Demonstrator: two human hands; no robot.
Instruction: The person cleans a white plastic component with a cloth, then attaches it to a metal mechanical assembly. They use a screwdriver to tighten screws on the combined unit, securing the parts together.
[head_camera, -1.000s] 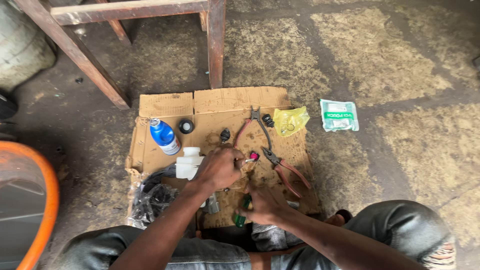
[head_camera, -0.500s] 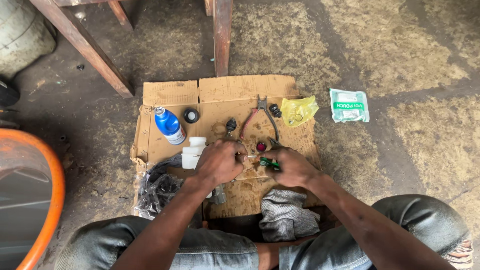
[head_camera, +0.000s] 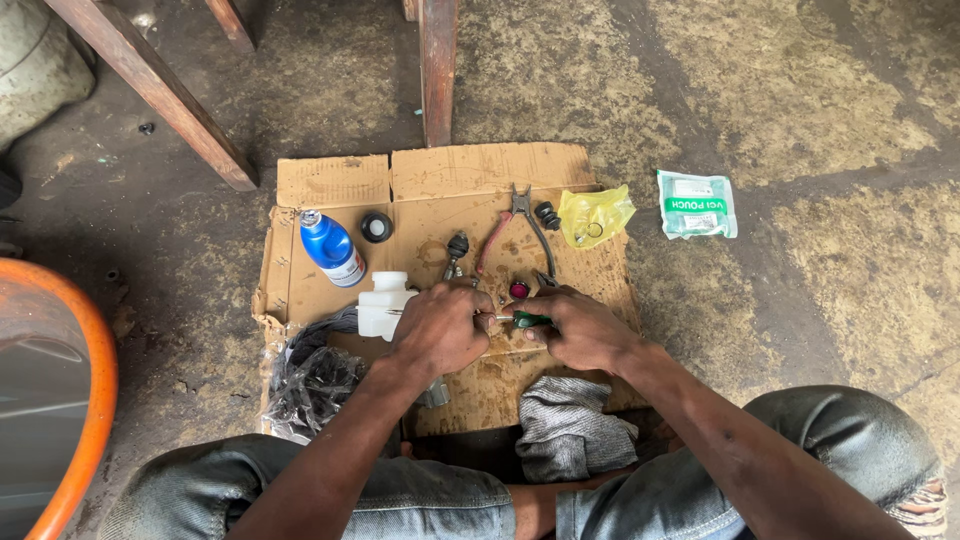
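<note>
My left hand (head_camera: 440, 328) is closed over a small metal part above the flattened cardboard sheet (head_camera: 440, 180); the part is mostly hidden under the fingers. Beside it my right hand (head_camera: 578, 328) grips a green-handled screwdriver (head_camera: 528, 320), its thin shaft pointing left into the left hand. A white plastic reservoir (head_camera: 380, 303) lies just left of my left hand. Red-handled pliers (head_camera: 508, 230) lie on the cardboard beyond both hands.
A blue bottle (head_camera: 331, 248), a black round cap (head_camera: 377, 227), a yellow plastic bag (head_camera: 594, 214) and a grey rag (head_camera: 572, 428) lie on the cardboard. A green-and-white pouch (head_camera: 697, 204) lies on the floor to the right. Wooden legs (head_camera: 437, 70) stand ahead, an orange rim (head_camera: 92, 400) at left.
My right hand rose from near my lap to the green-handled screwdriver and brought it against the part in my left hand. The second pair of pliers by my right hand is no longer visible.
</note>
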